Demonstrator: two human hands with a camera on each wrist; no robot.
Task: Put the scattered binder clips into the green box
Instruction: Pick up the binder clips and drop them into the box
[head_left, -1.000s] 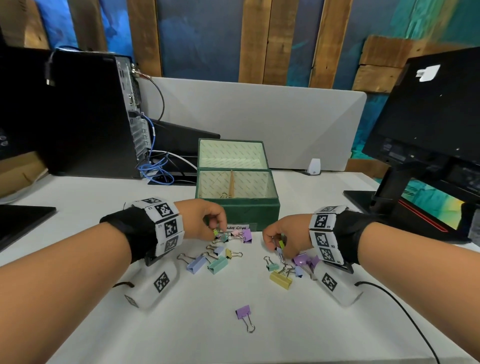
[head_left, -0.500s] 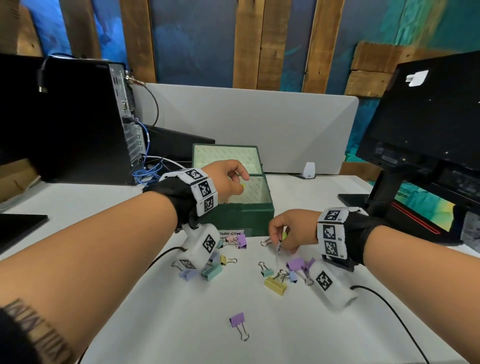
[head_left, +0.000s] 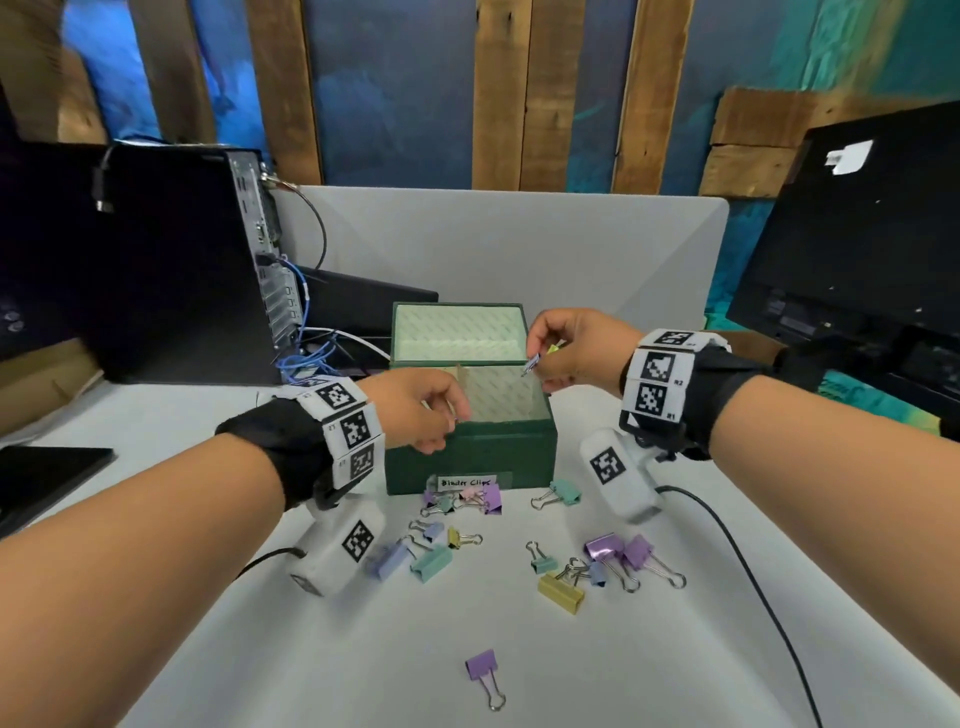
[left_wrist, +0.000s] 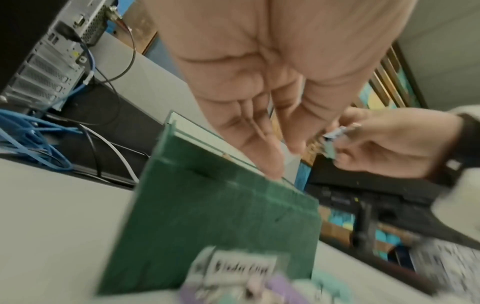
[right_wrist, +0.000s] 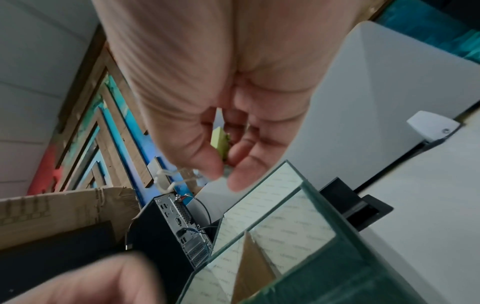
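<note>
The green box (head_left: 467, 457) stands open at the table's middle, its lid (head_left: 457, 332) lying back behind it. My right hand (head_left: 540, 364) hovers over the box's right side and pinches small binder clips, a yellow-green one (right_wrist: 220, 142) and a pale blue one (left_wrist: 333, 134). My left hand (head_left: 447, 421) sits at the box's front left corner, fingers relaxed and holding nothing (left_wrist: 283, 160). Several pastel clips lie on the table in front of the box, among them a yellow clip (head_left: 561, 597), a teal clip (head_left: 431, 564) and a lone purple clip (head_left: 480, 665) nearest me.
A black computer tower (head_left: 156, 260) with blue cables (head_left: 306, 358) stands at the back left. A monitor (head_left: 857, 249) fills the right side. A grey divider (head_left: 493, 244) runs behind the box. A black cable (head_left: 737, 561) trails across the table on the right.
My right hand rose from the table with clips and now hangs over the box. My left hand carried a clip to the box, then drew back to its front left corner, empty.
</note>
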